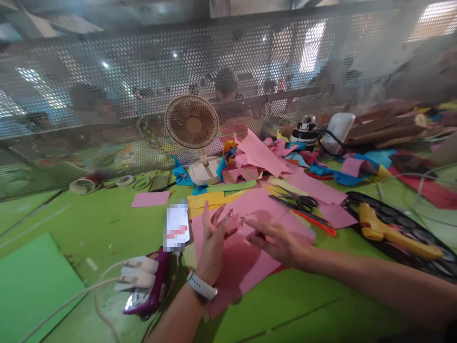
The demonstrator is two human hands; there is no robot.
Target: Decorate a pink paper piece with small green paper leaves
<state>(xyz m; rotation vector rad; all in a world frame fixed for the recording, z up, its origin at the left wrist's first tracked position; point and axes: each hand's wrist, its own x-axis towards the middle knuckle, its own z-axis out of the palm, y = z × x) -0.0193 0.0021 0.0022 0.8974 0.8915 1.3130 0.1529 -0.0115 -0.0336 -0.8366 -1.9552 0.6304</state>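
Paper, pink, flat and matte (246,278), lies in overlapping sheets on the green surface (307,309), right under both hands. The left hand (215,233), with a pale smooth band (202,285) round its wrist, has its grip spread, the fingers curved and well parted above the sheet. The right hand (280,240) has a loose grip, index finger stretched toward the left fingertips and the others bent beneath it; whether anything tiny sits between the two hands is too blurred to tell. Just beyond the right hand, dark metal scissors (306,202) lie near a slim orange-handled tool (323,225). Further right, a yellow plastic glue gun (396,233) rests on a black tray with round hollows (424,238). Left of the paper are a phone (177,224) and a glossy purple power strip (155,286) with chunky white plugs (137,272). Behind, crumpled, folded colored scraps (262,152) heap beside a round ribbed fan (193,125), before a perforated screen (143,62).
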